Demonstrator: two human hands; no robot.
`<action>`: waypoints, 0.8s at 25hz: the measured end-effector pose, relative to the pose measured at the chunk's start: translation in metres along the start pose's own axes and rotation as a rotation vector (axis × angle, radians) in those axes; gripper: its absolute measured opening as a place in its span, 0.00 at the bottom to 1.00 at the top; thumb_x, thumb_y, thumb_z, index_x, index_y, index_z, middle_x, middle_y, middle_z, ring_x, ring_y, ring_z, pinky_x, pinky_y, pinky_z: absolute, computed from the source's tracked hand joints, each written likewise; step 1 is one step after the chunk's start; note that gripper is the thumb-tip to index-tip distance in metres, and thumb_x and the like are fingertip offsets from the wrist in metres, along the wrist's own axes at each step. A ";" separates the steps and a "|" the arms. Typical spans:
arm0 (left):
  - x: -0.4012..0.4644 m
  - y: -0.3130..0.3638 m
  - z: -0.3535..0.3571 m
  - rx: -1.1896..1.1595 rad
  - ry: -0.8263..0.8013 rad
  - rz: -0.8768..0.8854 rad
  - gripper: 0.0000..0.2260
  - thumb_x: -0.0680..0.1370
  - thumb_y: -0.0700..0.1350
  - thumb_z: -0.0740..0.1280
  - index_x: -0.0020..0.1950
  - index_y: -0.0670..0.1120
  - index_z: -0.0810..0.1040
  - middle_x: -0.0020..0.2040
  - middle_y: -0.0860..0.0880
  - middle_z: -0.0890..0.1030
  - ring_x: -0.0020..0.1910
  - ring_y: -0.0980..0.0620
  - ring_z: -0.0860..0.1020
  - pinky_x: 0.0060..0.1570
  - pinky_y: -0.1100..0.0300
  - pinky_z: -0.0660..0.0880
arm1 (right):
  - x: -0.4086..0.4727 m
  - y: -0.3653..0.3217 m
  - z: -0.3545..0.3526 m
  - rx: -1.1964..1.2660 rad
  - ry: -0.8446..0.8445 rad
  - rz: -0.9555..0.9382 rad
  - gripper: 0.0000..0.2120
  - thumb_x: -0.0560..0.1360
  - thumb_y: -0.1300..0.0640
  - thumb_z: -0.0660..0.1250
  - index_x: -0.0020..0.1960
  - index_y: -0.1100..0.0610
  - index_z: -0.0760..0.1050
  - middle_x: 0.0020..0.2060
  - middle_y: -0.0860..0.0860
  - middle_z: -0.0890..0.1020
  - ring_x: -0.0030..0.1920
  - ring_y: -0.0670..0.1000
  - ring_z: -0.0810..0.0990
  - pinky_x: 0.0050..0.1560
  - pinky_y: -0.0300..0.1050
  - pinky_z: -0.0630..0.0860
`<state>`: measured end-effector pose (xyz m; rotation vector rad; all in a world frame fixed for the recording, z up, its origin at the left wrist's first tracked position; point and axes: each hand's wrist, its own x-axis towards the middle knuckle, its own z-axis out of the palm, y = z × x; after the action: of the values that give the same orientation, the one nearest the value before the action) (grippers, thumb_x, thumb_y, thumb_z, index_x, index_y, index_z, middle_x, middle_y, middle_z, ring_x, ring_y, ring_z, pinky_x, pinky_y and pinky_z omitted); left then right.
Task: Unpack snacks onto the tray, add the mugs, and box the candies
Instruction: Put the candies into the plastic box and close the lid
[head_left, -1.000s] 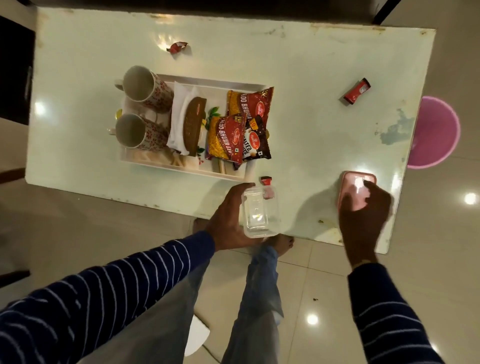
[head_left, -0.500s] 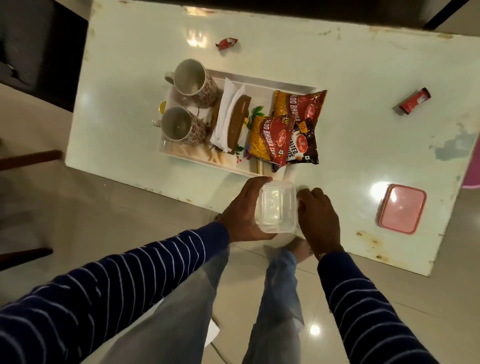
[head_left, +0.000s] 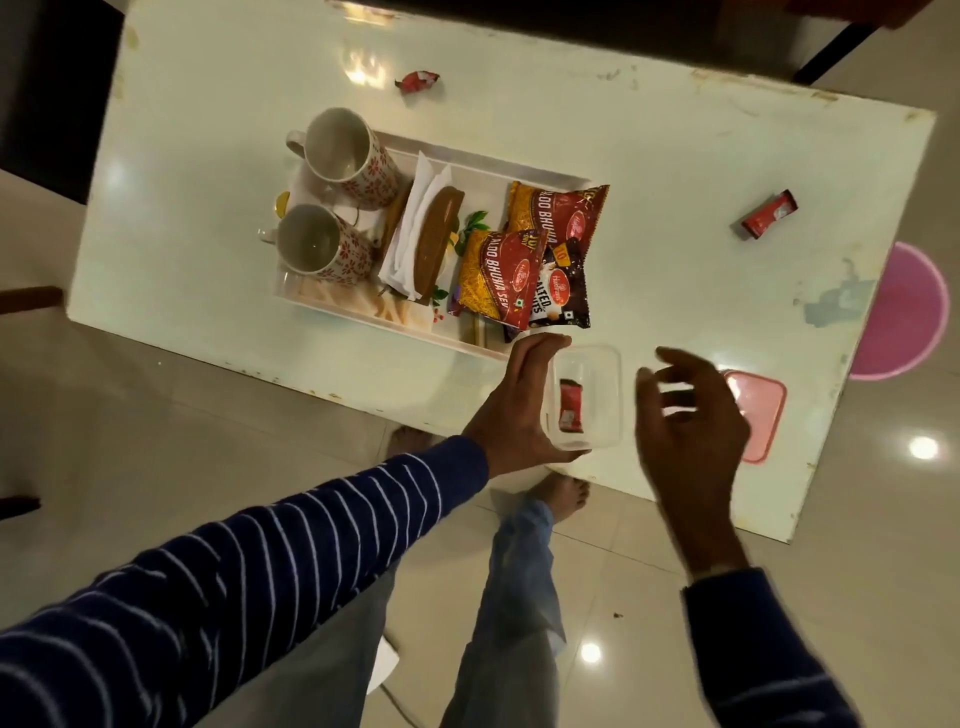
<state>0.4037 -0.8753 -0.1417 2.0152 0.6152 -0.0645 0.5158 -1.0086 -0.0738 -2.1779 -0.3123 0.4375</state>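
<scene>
My left hand (head_left: 514, 405) grips a clear plastic box (head_left: 597, 379) at the table's near edge. A red candy (head_left: 570, 413) lies inside the box. My right hand (head_left: 685, 426) hovers just right of the box, fingers spread and holding nothing. Partly behind that hand, the pink lid (head_left: 761, 413) rests on the table. A white tray (head_left: 540, 174) holds two floral mugs (head_left: 345, 156) (head_left: 317, 244), napkins with a brown holder (head_left: 434, 241) and several snack packets (head_left: 506, 278). Two more red candies lie loose, one at the far side (head_left: 418, 80) and one at the right (head_left: 769, 213).
The pale table (head_left: 675, 156) ends close to my body, with glossy floor tiles and my legs below. A pink round stool or bin (head_left: 914, 312) stands beyond the table's right edge. Dark furniture sits at the far left.
My right hand has drawn back from the box and opened. A red candy now lies inside the box. Earlier that hand set the pink lid down at the right.
</scene>
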 end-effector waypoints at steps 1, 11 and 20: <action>0.004 0.003 0.002 -0.004 -0.005 0.008 0.52 0.60 0.52 0.84 0.74 0.52 0.55 0.73 0.48 0.60 0.71 0.54 0.62 0.65 0.55 0.73 | 0.024 0.007 -0.010 -0.006 0.054 -0.006 0.14 0.78 0.49 0.66 0.61 0.53 0.76 0.51 0.50 0.80 0.41 0.46 0.80 0.35 0.34 0.77; 0.001 0.011 0.024 0.021 -0.072 -0.016 0.51 0.61 0.51 0.84 0.74 0.52 0.55 0.72 0.44 0.64 0.71 0.45 0.68 0.66 0.52 0.72 | 0.227 0.103 -0.040 -0.765 -0.306 -0.176 0.27 0.76 0.51 0.66 0.74 0.49 0.65 0.74 0.66 0.62 0.67 0.73 0.68 0.66 0.66 0.69; -0.015 0.001 0.018 -0.002 -0.011 -0.062 0.51 0.60 0.50 0.84 0.74 0.50 0.56 0.71 0.42 0.65 0.71 0.45 0.67 0.65 0.50 0.74 | 0.130 0.081 -0.037 -0.462 -0.045 -0.101 0.13 0.76 0.53 0.66 0.33 0.56 0.77 0.28 0.55 0.78 0.32 0.58 0.79 0.32 0.43 0.66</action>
<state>0.3949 -0.8961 -0.1459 1.9928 0.6712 -0.1120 0.6542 -1.0348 -0.1440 -2.5866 -0.5935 0.3858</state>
